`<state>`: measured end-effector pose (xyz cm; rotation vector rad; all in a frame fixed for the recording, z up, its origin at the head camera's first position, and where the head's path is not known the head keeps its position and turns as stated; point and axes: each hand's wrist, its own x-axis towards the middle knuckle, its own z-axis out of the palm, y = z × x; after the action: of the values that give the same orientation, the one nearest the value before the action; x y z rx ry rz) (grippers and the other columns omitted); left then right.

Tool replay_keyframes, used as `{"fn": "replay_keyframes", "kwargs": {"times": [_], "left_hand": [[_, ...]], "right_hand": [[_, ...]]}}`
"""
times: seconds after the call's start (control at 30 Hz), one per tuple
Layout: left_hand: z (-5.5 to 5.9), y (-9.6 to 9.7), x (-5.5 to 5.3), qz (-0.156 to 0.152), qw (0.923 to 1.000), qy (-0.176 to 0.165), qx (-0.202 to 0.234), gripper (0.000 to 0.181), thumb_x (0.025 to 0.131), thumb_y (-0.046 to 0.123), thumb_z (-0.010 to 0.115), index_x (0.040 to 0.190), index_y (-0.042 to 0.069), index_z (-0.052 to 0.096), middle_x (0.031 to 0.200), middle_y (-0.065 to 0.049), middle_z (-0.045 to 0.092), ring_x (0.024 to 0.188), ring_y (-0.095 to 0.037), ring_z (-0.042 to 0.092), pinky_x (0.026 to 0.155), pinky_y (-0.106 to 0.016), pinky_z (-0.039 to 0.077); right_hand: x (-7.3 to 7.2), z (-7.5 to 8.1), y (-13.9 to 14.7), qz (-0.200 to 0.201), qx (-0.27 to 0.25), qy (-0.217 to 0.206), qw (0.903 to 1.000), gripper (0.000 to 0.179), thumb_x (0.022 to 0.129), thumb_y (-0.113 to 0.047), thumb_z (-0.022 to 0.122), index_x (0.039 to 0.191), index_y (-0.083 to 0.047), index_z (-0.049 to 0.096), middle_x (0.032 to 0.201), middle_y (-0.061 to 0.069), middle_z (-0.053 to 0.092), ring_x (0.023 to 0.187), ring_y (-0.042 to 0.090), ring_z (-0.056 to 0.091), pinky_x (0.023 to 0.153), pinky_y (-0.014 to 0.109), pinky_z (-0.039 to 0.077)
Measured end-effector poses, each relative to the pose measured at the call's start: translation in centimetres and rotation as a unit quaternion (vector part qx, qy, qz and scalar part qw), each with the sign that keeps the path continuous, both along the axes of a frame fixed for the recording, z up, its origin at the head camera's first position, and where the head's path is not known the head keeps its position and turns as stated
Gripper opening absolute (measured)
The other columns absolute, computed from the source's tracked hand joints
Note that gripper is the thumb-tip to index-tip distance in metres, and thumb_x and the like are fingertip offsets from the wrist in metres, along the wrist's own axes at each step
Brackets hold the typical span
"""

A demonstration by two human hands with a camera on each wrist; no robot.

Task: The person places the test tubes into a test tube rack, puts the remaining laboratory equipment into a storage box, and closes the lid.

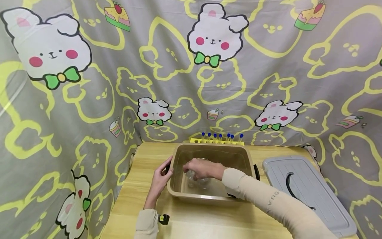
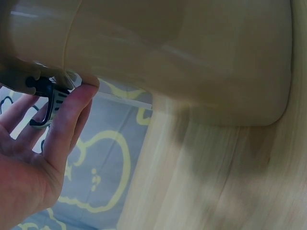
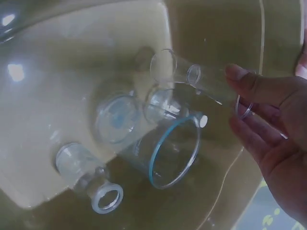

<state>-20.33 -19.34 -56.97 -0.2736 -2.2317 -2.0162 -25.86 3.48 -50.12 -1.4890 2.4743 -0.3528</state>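
My right hand (image 1: 201, 167) reaches inside the brown plastic storage box (image 1: 203, 198). In the right wrist view its thumb and fingers grip a clear glass vessel (image 3: 211, 79) by one end, tilted over other glassware; its exact kind is unclear. Below it a glass beaker (image 3: 144, 149) with a blue-tinted rim leans in the box. A small glass bottle (image 3: 79, 165) with a thick lip lies beside the beaker. My left hand (image 1: 159, 181) grips the box's left side, its fingers around the black latch (image 2: 46, 98) and one fingertip up at the rim.
A grey lid (image 1: 313, 196) with a black handle lies on the wooden table (image 1: 131, 189) at right. Behind the box stands a yellow rack (image 1: 195, 140) with several blue-capped tubes (image 1: 220, 137). A small black-and-yellow object (image 1: 163, 219) shows near the left sleeve. Patterned curtains (image 1: 167, 86) enclose the table.
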Motion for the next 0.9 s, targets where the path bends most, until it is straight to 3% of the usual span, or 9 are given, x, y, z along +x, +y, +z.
{"fn": "replay_keyframes", "kwargs": {"times": [0.37, 0.6, 0.73, 0.9], "left_hand": [[0.1, -0.1, 0.1, 0.003, 0.9999, -0.004, 0.011, 0.049, 0.099, -0.006, 0.060, 0.147, 0.005, 0.056, 0.154, -0.015, 0.049, 0.136, -0.034, 0.048, 0.095, -0.019, 0.050], [-0.2, 0.1, 0.2, 0.012, 0.9996, 0.002, -0.026, 0.050, 0.099, -0.004, 0.061, 0.147, 0.009, 0.057, 0.158, -0.011, 0.044, 0.143, -0.031, 0.042, 0.098, -0.020, 0.047], [-0.1, -0.1, 0.2, 0.019, 0.9995, 0.004, -0.026, 0.052, 0.098, -0.006, 0.061, 0.147, 0.010, 0.058, 0.158, -0.007, 0.045, 0.144, -0.028, 0.041, 0.098, -0.019, 0.048], [0.0, -0.2, -0.1, 0.011, 0.9995, 0.015, -0.027, 0.053, 0.097, -0.007, 0.061, 0.147, 0.008, 0.057, 0.158, -0.012, 0.044, 0.143, -0.032, 0.042, 0.096, -0.019, 0.050]], "right_hand": [[-0.2, -1.3, -0.7, 0.004, 0.009, 0.015, 0.9998, 0.046, 0.071, -0.009, 0.093, 0.112, -0.006, 0.071, 0.109, 0.004, 0.074, 0.097, 0.014, 0.069, 0.081, 0.024, 0.056], [-0.2, -2.7, -0.7, 0.010, 0.015, 0.018, 0.9997, 0.047, 0.070, -0.012, 0.094, 0.110, -0.006, 0.071, 0.107, 0.005, 0.074, 0.094, 0.015, 0.069, 0.079, 0.025, 0.056], [-0.1, -2.8, -0.9, 0.016, 0.015, 0.024, 0.9995, 0.048, 0.070, -0.012, 0.094, 0.111, -0.005, 0.071, 0.108, 0.007, 0.074, 0.095, 0.017, 0.069, 0.079, 0.027, 0.057], [-0.1, -2.6, -1.2, 0.011, 0.022, 0.021, 0.9995, 0.047, 0.070, -0.011, 0.094, 0.111, -0.007, 0.071, 0.109, 0.006, 0.074, 0.095, 0.017, 0.069, 0.078, 0.025, 0.056]]}}
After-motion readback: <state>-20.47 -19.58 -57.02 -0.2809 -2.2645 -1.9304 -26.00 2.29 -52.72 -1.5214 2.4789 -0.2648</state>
